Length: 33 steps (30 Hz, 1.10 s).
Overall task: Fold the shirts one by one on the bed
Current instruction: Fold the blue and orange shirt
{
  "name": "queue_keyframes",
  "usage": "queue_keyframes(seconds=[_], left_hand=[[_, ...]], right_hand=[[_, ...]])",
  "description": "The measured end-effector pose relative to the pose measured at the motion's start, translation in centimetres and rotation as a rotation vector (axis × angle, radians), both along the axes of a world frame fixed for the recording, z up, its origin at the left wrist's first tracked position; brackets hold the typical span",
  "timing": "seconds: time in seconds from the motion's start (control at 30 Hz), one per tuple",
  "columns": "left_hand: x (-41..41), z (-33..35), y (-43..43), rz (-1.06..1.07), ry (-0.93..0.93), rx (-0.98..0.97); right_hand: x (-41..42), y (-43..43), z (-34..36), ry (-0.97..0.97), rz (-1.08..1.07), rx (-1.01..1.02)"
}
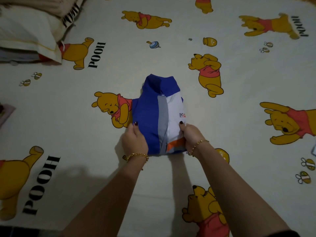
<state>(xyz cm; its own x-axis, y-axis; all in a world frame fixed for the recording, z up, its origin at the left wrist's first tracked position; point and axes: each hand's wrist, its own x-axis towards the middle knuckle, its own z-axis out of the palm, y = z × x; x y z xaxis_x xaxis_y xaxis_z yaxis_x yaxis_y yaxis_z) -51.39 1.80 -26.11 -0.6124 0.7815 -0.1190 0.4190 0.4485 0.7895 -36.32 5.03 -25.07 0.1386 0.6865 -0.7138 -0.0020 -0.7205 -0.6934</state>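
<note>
A folded shirt, blue on the left, white on the right with a grey placket and an orange patch, lies collar away from me in the middle of the bed. My left hand grips the shirt's near left edge, thumb on top. On the near right edge my right hand holds the white side, thumb on the fabric and fingers tucked under it. Both wrists wear gold bracelets.
The bed sheet is cream with yellow bear prints. A pillow and stacked fabric sit at the far left corner. A small pinkish item lies at the left edge and a pale item at the right edge.
</note>
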Motion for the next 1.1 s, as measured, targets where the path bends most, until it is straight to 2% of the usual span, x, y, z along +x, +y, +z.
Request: queue_keyframes(seconds=[0.1, 0.2, 0.27, 0.33, 0.4, 0.47, 0.6, 0.77, 0.9, 1.0, 1.1], left_hand=[[-0.4, 0.7, 0.2, -0.057, 0.086, 0.120], [-0.5, 0.6, -0.9, -0.096, 0.104, 0.099], [-0.5, -0.1, -2.1, -0.074, 0.064, -0.009], [-0.8, -1.0, -3.2, -0.037, -0.073, -0.145], [-1.2, -1.6, -4.1, -0.030, -0.193, -0.222], [-1.5, -1.9, -4.7, -0.047, -0.192, -0.205], [-2.4, -2.4, -5.2, -0.055, -0.147, -0.157], [-3.7, -3.1, -6.0, -0.185, -0.174, -0.256], [-4.3, -2.0, -2.3, -0.089, -0.222, -0.327], [-4.6, -1.3, 0.5, 0.003, -0.217, -0.266], [-4.0, -0.5, 1.9, -0.124, -0.231, -0.184]], right_hand=[[0.7, -0.7, 1.4, -0.180, 0.030, 0.210], [0.9, -2.3, 1.6, -0.177, -0.034, 0.291], [0.9, -3.4, -0.1, -0.084, -0.115, 0.176], [1.2, -4.0, -2.0, 0.083, -0.215, -0.050], [1.8, -4.3, -3.6, 0.232, -0.261, -0.165], [2.3, -4.4, -4.5, 0.191, -0.246, -0.139], [3.2, -5.9, -4.5, -0.062, -0.065, 0.047], [4.0, -6.6, -3.7, 0.110, -0.060, -0.101], [3.0, -2.4, -3.1, 0.168, -0.106, -0.054], [2.4, 0.4, -1.9, 0.167, -0.062, -0.071], [2.4, 2.3, -1.6, 0.184, 0.020, -0.096]])
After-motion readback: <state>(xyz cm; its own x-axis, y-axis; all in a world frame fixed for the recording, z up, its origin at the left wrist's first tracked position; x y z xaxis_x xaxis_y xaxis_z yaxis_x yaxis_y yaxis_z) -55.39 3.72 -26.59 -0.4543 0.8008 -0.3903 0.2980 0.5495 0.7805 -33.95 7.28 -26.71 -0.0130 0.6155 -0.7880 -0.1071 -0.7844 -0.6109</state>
